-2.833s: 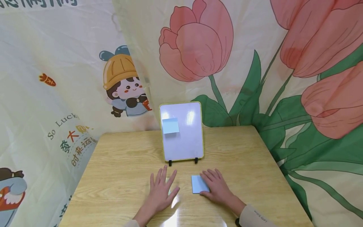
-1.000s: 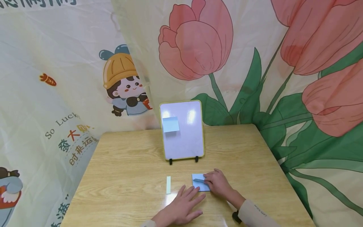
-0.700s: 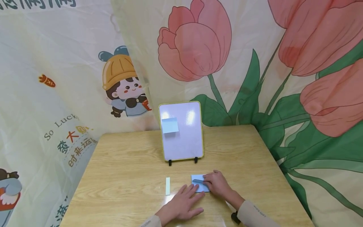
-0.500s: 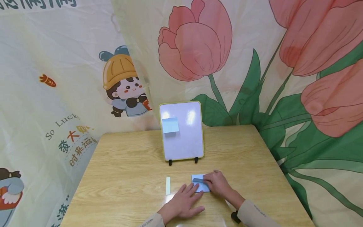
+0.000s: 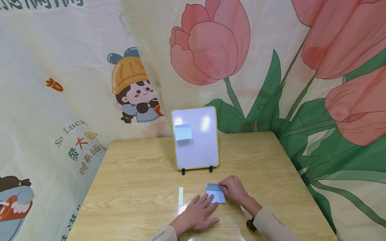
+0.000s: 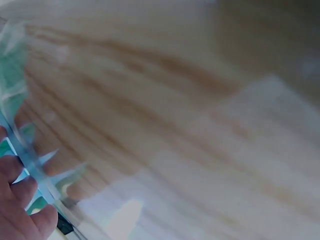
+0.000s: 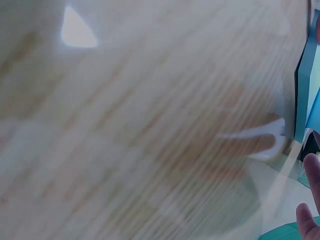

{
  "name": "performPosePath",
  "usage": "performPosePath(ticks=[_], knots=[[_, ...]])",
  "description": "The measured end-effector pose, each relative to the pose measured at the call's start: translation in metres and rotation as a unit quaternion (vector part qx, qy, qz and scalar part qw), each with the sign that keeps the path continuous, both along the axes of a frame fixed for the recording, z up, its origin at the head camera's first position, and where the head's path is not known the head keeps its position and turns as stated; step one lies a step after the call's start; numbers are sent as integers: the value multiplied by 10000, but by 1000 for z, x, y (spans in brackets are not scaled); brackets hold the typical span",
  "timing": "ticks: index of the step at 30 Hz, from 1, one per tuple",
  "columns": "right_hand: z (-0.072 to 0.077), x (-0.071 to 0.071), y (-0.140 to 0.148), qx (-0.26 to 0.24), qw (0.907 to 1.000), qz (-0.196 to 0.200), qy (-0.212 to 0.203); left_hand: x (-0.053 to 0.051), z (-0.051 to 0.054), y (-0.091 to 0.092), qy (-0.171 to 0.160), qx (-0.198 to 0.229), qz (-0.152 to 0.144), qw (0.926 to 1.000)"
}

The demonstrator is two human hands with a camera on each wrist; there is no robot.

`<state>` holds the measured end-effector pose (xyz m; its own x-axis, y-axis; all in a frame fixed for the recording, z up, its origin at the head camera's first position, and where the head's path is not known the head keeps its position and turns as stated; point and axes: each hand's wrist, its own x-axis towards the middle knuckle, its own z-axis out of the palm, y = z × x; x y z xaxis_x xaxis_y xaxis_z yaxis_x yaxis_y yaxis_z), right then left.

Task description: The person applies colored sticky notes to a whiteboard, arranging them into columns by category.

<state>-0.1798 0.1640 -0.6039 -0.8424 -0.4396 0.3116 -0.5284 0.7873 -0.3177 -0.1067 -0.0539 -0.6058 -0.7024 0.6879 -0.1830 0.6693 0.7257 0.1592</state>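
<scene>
A pad of blue sticky notes (image 5: 219, 198) lies on the wooden table, right of centre in the head view. My right hand (image 5: 236, 190) pinches the top sticky note (image 5: 213, 187) at its right side; this sheet shows as a darker raised flap along the pad's far edge. With spread, straight fingers my left hand (image 5: 197, 215) presses on the pad's lower left part. Only some fingertips (image 6: 24, 190) and a blue edge come into the left wrist view. At the right border of the right wrist view, fingers (image 7: 314, 175) are cut off.
Left of the pad lies a narrow pale green strip (image 5: 181, 196). Behind it, a small whiteboard (image 5: 199, 155) stands on black feet, with a light blue sticky note (image 5: 183, 132) on its left side. A printed cloth (image 5: 262, 40) hangs behind the table (image 5: 135, 174).
My left hand has moved right from beside the green strip onto the pad. The right hand has gone from resting on the pad to pinching its top sheet, and the flap has shifted toward the far edge.
</scene>
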Motion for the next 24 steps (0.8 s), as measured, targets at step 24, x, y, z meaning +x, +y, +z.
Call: performPosePath(ticks=[24], knots=[[-2,-24,-1,-55,9988,-433,-219,2,3,1,84,-164,-6,9998]])
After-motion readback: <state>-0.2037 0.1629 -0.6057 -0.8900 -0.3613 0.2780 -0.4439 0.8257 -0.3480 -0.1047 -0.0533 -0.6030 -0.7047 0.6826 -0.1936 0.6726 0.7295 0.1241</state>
